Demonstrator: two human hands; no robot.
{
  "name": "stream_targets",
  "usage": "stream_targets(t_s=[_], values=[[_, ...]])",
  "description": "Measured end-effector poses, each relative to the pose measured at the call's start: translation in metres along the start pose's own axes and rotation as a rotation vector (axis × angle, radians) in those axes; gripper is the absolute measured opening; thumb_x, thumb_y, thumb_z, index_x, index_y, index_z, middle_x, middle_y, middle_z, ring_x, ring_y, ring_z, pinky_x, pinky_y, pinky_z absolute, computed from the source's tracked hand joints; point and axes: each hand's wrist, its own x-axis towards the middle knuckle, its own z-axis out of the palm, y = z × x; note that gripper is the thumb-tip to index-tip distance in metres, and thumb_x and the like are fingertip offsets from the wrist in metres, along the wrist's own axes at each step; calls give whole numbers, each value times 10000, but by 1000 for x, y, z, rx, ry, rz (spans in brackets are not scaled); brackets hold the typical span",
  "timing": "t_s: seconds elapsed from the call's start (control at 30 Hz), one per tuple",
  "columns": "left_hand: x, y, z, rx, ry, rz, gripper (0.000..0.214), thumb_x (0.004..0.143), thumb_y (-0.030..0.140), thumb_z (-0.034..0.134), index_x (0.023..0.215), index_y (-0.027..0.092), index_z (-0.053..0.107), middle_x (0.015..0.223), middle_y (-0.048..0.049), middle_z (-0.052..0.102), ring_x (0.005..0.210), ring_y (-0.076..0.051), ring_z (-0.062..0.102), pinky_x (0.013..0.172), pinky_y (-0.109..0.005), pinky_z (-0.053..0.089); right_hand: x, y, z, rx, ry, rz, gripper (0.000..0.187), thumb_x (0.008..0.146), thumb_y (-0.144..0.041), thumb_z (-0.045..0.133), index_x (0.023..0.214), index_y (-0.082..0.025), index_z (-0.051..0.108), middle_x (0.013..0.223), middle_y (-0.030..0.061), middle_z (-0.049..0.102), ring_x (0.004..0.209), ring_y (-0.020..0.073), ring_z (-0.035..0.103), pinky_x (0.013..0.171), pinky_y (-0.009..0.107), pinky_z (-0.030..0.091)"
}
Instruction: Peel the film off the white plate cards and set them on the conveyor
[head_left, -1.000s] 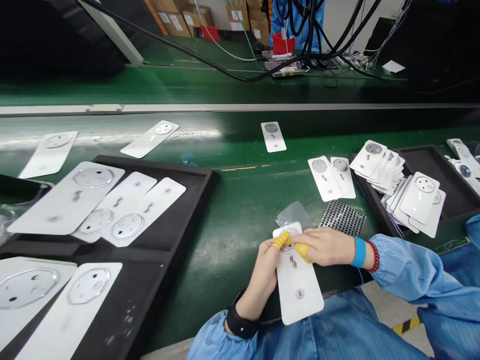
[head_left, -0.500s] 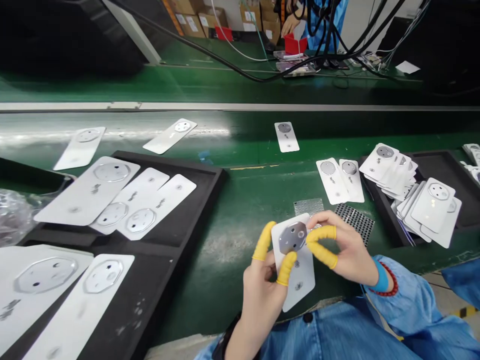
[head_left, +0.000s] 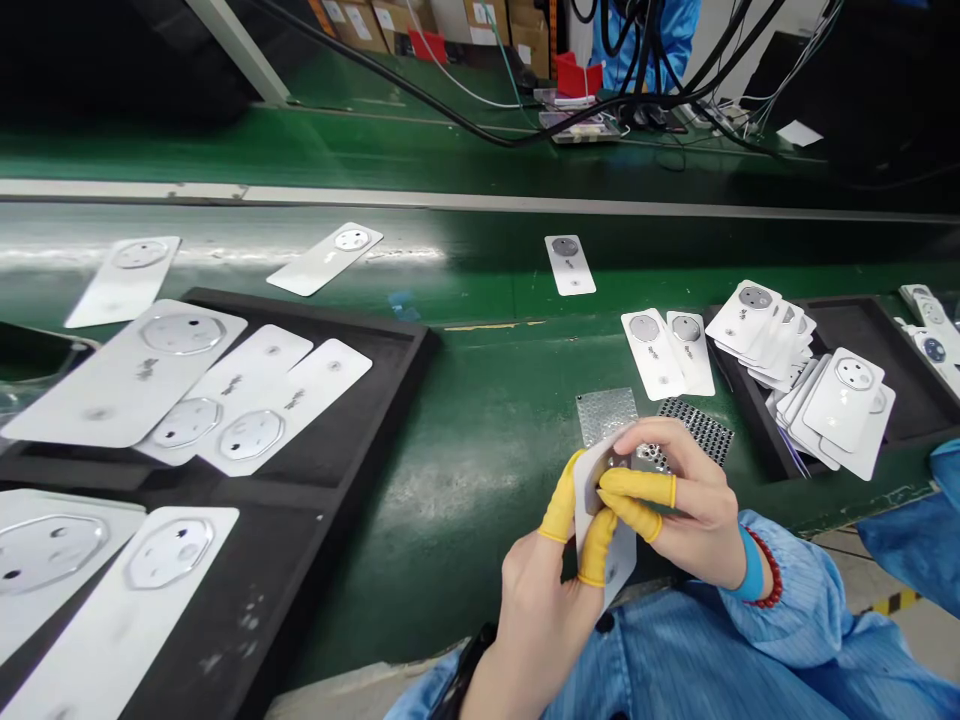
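Observation:
My left hand (head_left: 541, 598), with yellow covers on thumb and forefinger, is closed on a white faceplate (head_left: 621, 562) held tilted, nearly edge-on, above the bench. My right hand (head_left: 697, 512) has two yellow-covered fingers pinched together against the plate's face, by its grey disc. A bare finger of that hand lies along the plate's top edge. Whatever sits between the right fingertips is hidden or too small to name. Behind the hands lie a clear dotted sheet (head_left: 606, 412) and a sheet of small black dots (head_left: 703, 432).
On the left stands a black divided tray (head_left: 341, 530) with large and narrow white plates. Another black tray (head_left: 862, 325) at right bears stacked plates (head_left: 844, 400). Two plates (head_left: 654, 355) lie beside it. Several more lie along the belt (head_left: 465, 250). Cables (head_left: 420, 100) hang across the back.
The faceplate has turned from facing me to nearly edge-on. My right fingers have moved further over its face. The whole view has shifted slightly.

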Motion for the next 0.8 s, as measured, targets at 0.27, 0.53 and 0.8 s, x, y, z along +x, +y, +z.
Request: stream_targets(t_s=[0.27,0.53,0.8], values=[[-4,2,-1,-68,-46,-24,182,646,77,692,754,214,744,584,-3,704,470,-156,625,480,-225,500,-29,5,-3,-299,-108,-216,378,948,-117,386,1264,-178,585,1147,120,712,1176,234,625,1010,454,518],[-3,21,-1,-397,-167,-333,284,582,129,827,837,225,747,542,31,669,484,-164,633,456,-220,527,-24,-2,-14,-388,-223,-295,327,898,-65,378,1084,-93,645,1146,196,702,1207,266,602,967,466,551],[0,27,-5,-590,-237,-548,470,637,146,842,1080,210,699,572,53,664,495,-109,600,465,-162,510,-6,1,-21,-141,-263,-265,299,855,-62,499,1138,-33,591,1091,235,674,1086,287,636,851,452,611]])
